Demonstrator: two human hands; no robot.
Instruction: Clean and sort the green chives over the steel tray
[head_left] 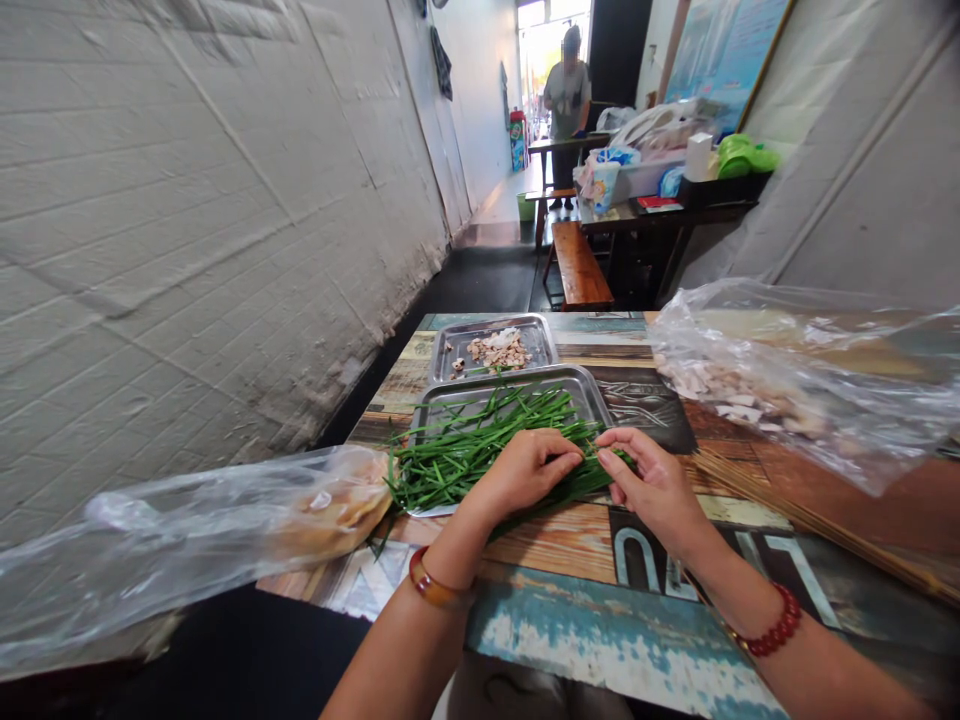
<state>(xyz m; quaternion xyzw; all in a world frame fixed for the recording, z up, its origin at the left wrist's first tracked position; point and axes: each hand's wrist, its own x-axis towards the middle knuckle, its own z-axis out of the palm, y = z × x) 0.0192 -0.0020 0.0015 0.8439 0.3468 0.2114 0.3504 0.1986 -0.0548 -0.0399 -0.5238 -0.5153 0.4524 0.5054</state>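
Note:
Long green garlic chives (480,450) lie heaped across a metal tray (592,385) and hang over its near edge. Resting on the pile's right part, my left hand (529,465) has its thumb and fingers pinched on some chives. My right hand (649,485) is just beside it, closed at the right end of the pile with thumb and fingertips on chives too. What lies between the fingertips is partly hidden. Behind stands a second metal tray (442,365) with small brownish-white chopped pieces (501,348) in it.
A clear plastic bag (330,500) with flat yellowish food overhangs the table's left edge. To the right lie a bundle of thin sticks (817,525) and a bag of pale pieces (757,400). Beyond are a wooden bench (577,265), a cluttered table and a standing person (568,100).

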